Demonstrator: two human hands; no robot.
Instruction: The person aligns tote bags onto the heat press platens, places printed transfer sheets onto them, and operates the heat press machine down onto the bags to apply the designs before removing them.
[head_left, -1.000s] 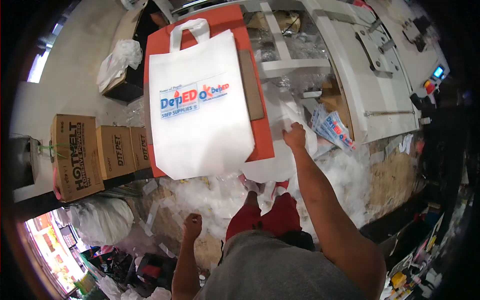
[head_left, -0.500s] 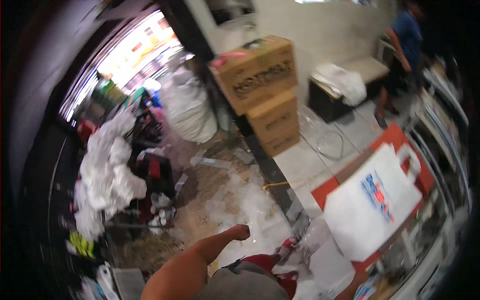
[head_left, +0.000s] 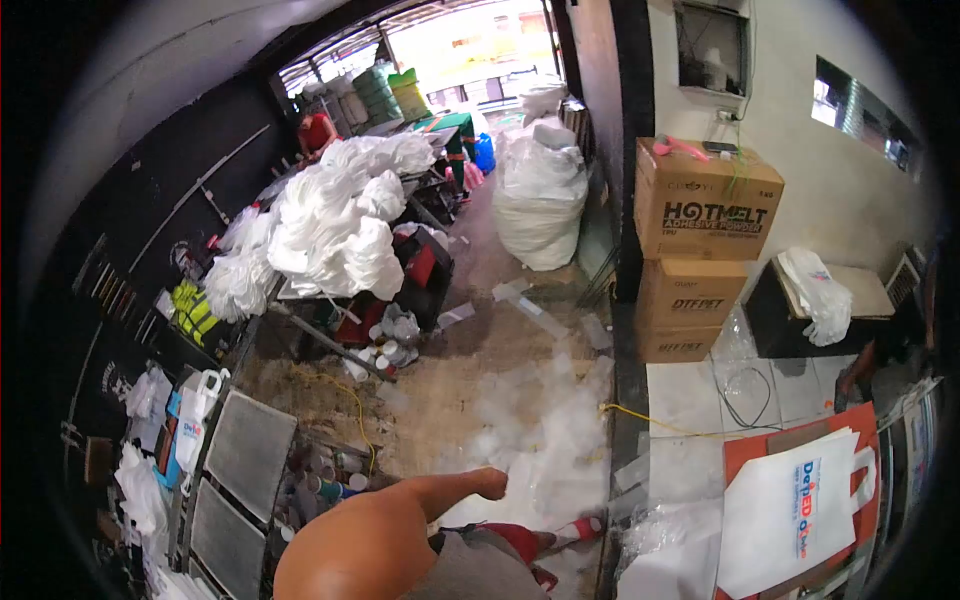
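Note:
My left hand [head_left: 490,483] is held out in front of my body above the floor, its fingers curled into a fist. I see nothing in it, and it touches nothing. My right hand is out of view. Near the lower right, a white tote bag [head_left: 775,515] with blue and red print lies flat on a red board [head_left: 858,430], its handle at the right side. Clear plastic wrap [head_left: 665,530] is bunched beside the board.
Stacked cartons [head_left: 708,210] stand by the wall. A heap of white bags [head_left: 340,225] covers a table at left, with a person in red [head_left: 317,130] behind it. A large white sack [head_left: 540,200] sits near the doorway. A yellow cord [head_left: 640,413] and plastic scraps lie on the floor.
My view has turned and levelled, showing more of the room's left side and doorway. My right forearm has left the picture. The person in blue at right is mostly out of sight.

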